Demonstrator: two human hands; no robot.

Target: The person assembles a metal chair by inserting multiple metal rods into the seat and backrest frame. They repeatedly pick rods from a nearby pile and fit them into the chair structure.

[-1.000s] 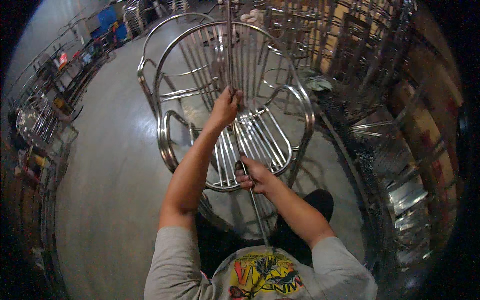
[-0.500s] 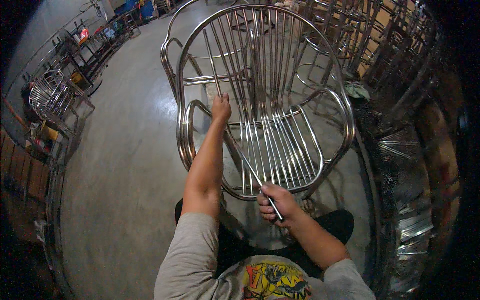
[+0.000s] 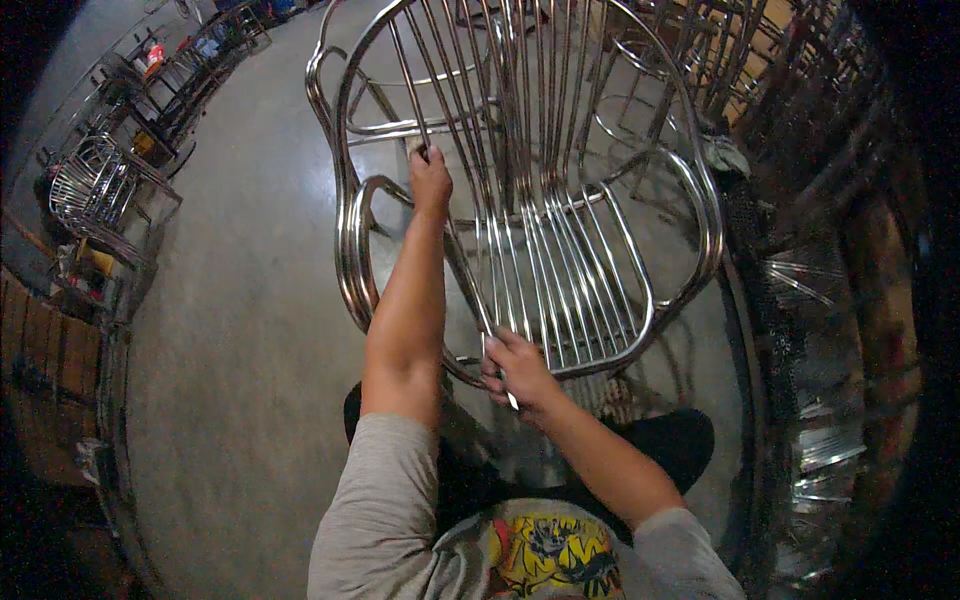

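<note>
In front of me stands a shiny metal chair frame [image 3: 655, 305] with curved arms and a slatted back and seat. My left hand [image 3: 431, 182] is closed around a thin metal rod [image 3: 408, 85] at the left side of the backrest. This rod rises toward the hoop of the back; whether its upper end touches the hoop is unclear. My right hand [image 3: 517, 372] is closed around the lower part of the rod at the front left of the seat, its end sticking out below my fist. My left forearm hides part of the chair's left arm.
Behind this chair stands another metal frame [image 3: 390, 128]. Stacked metal frames [image 3: 690, 75] fill the right side, with loose rods [image 3: 800, 280] below them. A smaller slatted metal chair [image 3: 95, 190] stands at the far left on the grey floor [image 3: 230, 400].
My right hand has moved up and left with the rod's lower end, toward the seat's front left. My left hand has shifted slightly up and left, still gripping. The chair appears nearer.
</note>
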